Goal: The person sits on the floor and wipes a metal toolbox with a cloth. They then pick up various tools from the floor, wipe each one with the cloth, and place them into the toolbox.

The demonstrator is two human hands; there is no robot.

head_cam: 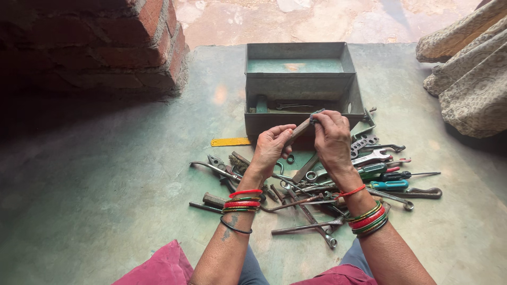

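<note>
My left hand [272, 148] and my right hand [332, 138] together hold a long brownish tool [301, 128], slanted up to the right, just in front of an open grey metal toolbox [303, 87]. The left hand grips its lower end; the right hand's fingers pinch its upper end. Below both hands a pile of hand tools [317, 190] lies on the floor: pliers, wrenches, screwdrivers with green and blue handles. Both wrists wear red and green bangles.
A brick wall [105, 42] stands at the upper left. Patterned cloth [470, 68] lies at the right edge. A yellow strip [231, 141] rests on the green floor left of the toolbox. Pink fabric [158, 266] covers my knees at the bottom.
</note>
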